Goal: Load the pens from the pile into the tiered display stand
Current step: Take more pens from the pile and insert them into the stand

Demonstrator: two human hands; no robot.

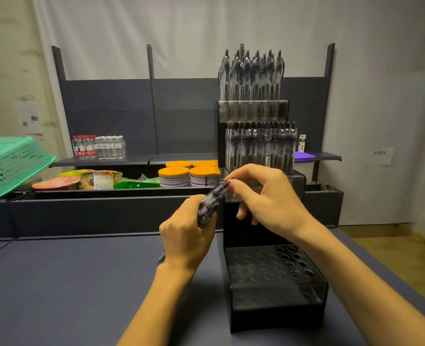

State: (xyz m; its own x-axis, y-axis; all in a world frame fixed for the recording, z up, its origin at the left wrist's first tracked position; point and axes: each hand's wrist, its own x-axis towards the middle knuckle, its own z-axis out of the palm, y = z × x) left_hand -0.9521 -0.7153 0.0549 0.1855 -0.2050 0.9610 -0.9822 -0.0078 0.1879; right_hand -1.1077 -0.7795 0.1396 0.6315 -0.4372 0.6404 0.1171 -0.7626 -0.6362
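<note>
A black tiered display stand stands on the dark table. Its top tier and middle tier are packed with upright clear-barrelled black pens. The lowest tier's hole plate holds no pens. My left hand grips a bundle of several pens, tips poking out below my palm. My right hand pinches the top end of one pen in that bundle, just in front of the middle tier.
A green plastic basket sits at the far left. Behind the table a low shelf holds orange-lidded tubs, instant noodle bowls and water bottles. A purple-lidded container stands right of the stand.
</note>
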